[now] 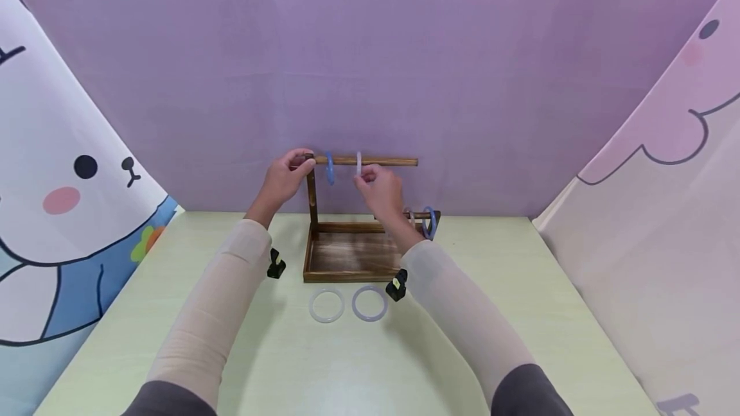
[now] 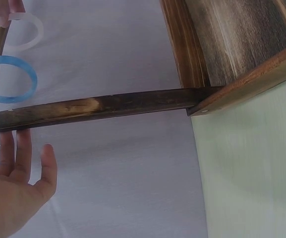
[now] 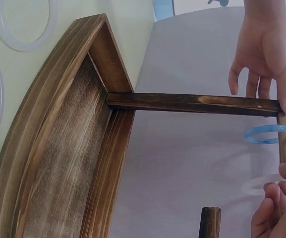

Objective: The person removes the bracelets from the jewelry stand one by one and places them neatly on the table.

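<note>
A dark wooden rack (image 1: pixel 313 198) stands on the table, with an upright post, a long top rod and a tray base. My left hand (image 1: pixel 283 178) grips the top of the post, thumb in front and fingers behind it. Between my right thumb and fingers a pale, whitish bangle (image 1: pixel 359 160) is pinched; it encircles the top rod around its middle. My right hand (image 1: pixel 383 192) is just below that rod. A blue bangle (image 2: pixel 15 60) hangs on the same rod, nearer the post.
Two pale bangles lie flat before the rack, a whitish one (image 1: pixel 313 309) and a lavender one (image 1: pixel 370 320). On the lower right arm hang another blue bangle (image 1: pixel 426 226) and a pale pinkish one, partly hidden by my right wrist. A purple cloth (image 1: pixel 491 114) rises behind.
</note>
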Demonstrator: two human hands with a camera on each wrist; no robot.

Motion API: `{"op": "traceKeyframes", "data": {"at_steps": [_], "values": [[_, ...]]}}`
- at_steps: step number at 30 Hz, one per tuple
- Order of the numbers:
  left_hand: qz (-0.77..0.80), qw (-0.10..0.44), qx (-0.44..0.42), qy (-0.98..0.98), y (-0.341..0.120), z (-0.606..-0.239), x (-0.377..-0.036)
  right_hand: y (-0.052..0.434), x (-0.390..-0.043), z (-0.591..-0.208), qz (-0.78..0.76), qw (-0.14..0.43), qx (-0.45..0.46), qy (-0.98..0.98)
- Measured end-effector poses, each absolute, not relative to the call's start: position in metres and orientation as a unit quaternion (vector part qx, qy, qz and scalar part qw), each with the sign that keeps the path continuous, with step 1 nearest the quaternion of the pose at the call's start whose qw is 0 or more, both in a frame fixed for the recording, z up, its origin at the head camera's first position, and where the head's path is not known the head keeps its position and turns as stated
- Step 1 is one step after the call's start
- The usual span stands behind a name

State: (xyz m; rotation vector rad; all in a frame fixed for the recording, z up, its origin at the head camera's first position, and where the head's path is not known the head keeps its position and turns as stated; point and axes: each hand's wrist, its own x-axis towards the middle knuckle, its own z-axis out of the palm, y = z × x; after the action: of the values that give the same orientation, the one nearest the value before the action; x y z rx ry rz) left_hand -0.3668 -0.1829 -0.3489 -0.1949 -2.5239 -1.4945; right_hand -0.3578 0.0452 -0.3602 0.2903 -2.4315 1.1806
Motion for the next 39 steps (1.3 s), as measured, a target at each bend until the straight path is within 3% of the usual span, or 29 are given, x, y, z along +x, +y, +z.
{"op": "traceKeyframes", "data": {"at_steps": [39], "values": [[-0.506,0.096,-0.068,-0.854,-0.182,-0.347,-0.368,0.047,-0.357,-0.350,0.445,0.230,0.094,-0.861]]}}
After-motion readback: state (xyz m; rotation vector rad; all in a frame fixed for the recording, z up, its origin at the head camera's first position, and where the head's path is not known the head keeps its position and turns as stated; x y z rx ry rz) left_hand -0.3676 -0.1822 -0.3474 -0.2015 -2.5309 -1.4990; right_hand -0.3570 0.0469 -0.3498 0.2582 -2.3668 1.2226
